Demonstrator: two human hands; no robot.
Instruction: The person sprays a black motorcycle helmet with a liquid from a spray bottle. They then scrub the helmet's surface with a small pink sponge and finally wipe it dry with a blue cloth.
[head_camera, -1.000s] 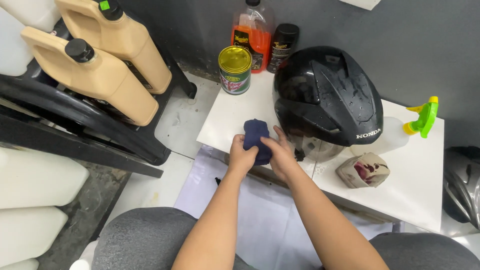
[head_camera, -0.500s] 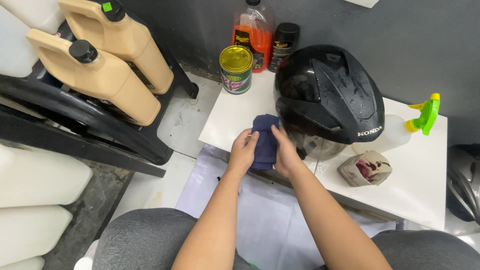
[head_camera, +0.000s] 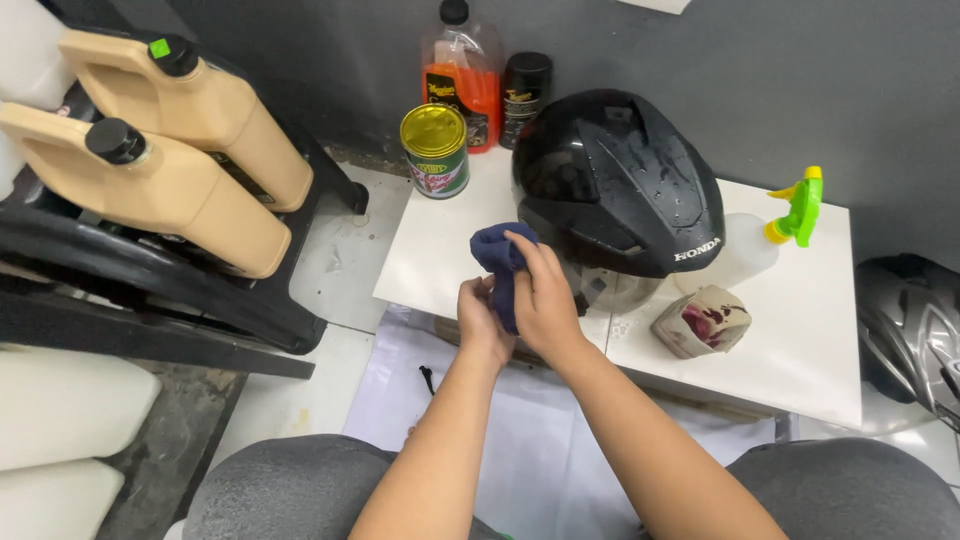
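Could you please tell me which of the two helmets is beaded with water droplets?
The glossy black helmet on the white table; the grey helmet sits off the table, at right.

A black helmet (head_camera: 620, 200) sat on the white tabletop (head_camera: 800, 330) just right of the hand, its shell beaded with water. Beyond it stood a gold-lidded tin (head_camera: 435, 150), an orange bottle (head_camera: 460, 80) and a dark jar (head_camera: 525, 95). Farther right lay a crumpled beige cloth (head_camera: 700, 322) and a green-nozzled spray bottle (head_camera: 770, 240). Two tan jugs (head_camera: 190, 160) rested on a black rack well to the left.
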